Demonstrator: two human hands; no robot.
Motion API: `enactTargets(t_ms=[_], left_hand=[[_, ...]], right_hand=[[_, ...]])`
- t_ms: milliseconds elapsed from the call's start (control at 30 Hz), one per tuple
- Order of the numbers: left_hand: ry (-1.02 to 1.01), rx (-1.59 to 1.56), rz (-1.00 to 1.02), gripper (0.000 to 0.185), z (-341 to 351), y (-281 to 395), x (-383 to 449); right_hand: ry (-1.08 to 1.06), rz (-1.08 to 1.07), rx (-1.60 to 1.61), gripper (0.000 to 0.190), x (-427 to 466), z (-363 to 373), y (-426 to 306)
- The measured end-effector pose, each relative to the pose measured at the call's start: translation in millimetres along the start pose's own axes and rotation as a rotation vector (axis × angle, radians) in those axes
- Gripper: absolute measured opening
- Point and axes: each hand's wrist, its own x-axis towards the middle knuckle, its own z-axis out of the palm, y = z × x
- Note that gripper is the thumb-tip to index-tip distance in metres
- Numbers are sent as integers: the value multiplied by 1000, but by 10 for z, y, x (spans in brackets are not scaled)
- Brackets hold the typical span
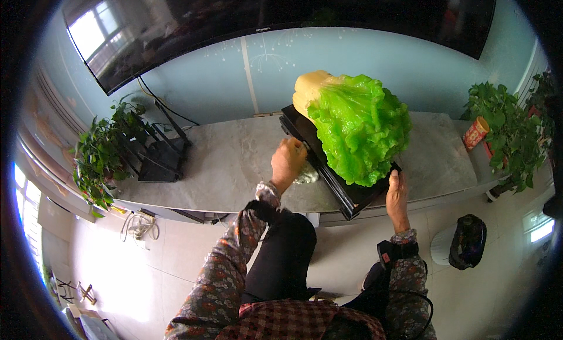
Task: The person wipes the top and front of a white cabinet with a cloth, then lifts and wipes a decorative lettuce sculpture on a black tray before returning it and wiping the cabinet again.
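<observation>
A large cabbage ornament (360, 129), with green leaves and a pale yellow stalk, lies on a black glossy base (336, 175). The base sits askew on the grey stone-look top of a low cabinet (228, 164), its near corner reaching the front edge. My left hand (288, 162) is curled at the left side of the base. A crumpled pale cloth (306, 176) shows under and beside its fingers. My right hand (397, 195) grips the base's right near corner, thumb on top; its other fingers are mostly hidden.
A wide television (281, 10) hangs above the cabinet. Left stand a black rack (160, 159) and a leafy potted plant (99, 157); right are a red can (476, 133) and more plants (506, 129). A bin with a black bag (467, 242) and coiled cable (140, 225) are on the floor.
</observation>
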Motion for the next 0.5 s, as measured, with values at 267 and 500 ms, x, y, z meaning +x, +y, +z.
enactTargets(t_ms=[267, 500], left_hand=[[-273, -232, 271, 15, -238, 749, -1033], [-81, -177, 218, 15, -95, 371, -631]], right_hand=[[55, 60, 165, 42, 4, -15, -78], [211, -110, 152, 44, -10, -8, -179]])
